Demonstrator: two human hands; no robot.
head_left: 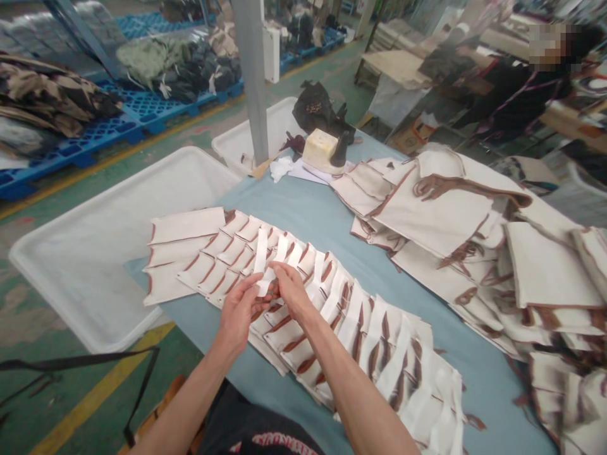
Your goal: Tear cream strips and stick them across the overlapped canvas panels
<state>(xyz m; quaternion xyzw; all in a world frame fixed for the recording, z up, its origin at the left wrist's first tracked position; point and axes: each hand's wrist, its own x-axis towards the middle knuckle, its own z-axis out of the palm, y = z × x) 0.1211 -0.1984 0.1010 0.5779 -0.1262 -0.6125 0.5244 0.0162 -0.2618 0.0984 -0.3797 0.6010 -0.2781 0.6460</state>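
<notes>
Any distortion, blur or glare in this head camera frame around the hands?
Head view: wide-angle distortion tilts the grey metal post and bows the white plastic tub; the bare left hand and right hand look sharp; lighting even, no harsh glare.

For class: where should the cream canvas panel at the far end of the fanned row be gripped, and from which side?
Pinch the cream canvas panel at its far long edge, near the left end, coming from above on the far side. It lies flat, that edge uncovered, no panel beyond it on the blue-covered table.
</notes>
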